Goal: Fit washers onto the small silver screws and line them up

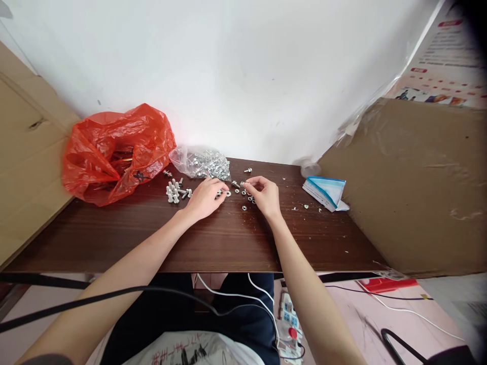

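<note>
My left hand (207, 197) rests on the brown table, its thumb and fingers apart around a few small washers, with a flat washer (228, 193) at its fingertips. In a pinch, the thumb and forefinger of my right hand (265, 196) hold a small metal fastener (242, 184), too small to name exactly. Just left of that piece lies a bolt (235, 184). Several loose nuts or washers (250, 198) are scattered under and beside my right fingers. Left of my left hand, a group of bolts (173, 191) stands mostly upright on their heads.
A clear bag of metal fasteners (207, 163) lies against the wall, beside an open red plastic bag (117, 152). One bolt (248, 171) lies apart near the wall. A blue-edged packet (325, 191) sits at right. Cardboard (414, 187) flanks the table (228, 248); cables hang below.
</note>
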Tool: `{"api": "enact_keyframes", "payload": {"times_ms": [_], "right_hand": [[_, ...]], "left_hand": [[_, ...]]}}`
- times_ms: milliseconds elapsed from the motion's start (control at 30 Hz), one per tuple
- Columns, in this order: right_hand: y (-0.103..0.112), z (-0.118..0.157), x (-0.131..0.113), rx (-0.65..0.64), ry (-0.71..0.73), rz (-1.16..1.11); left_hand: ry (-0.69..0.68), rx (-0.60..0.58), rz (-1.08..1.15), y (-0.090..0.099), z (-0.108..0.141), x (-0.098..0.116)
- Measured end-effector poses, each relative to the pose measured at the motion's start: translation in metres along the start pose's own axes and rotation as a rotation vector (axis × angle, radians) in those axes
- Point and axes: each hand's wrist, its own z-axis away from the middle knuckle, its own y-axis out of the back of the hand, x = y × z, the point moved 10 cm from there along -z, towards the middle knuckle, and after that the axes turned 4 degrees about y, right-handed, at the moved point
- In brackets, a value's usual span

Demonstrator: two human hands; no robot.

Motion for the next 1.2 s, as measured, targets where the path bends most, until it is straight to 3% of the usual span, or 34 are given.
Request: {"api": "enact_keyframes", "payload": {"times_ms": [333, 667, 933, 1200], "right_hand": [[0.012, -0.002, 0.003, 0.052, -0.004, 0.28], [-0.001, -0.004, 0.006, -0.009, 0.099, 0.397], [-0.01, -0.003, 0.005, -0.064, 0.146, 0.386], [-0.007, -0.002, -0.006, -0.029, 0.212, 0.405]], "left_hand": [[0.018, -0.062, -0.115, -0.005, 0.001, -0.006], [0.006, -0.091, -0.074, -0.011, 0.002, -0.011], [-0.003, -0.091, -0.081, -0.01, 0.002, -0.008], [-0.005, -0.081, -0.086, -0.009, 0.003, -0.006]]}}
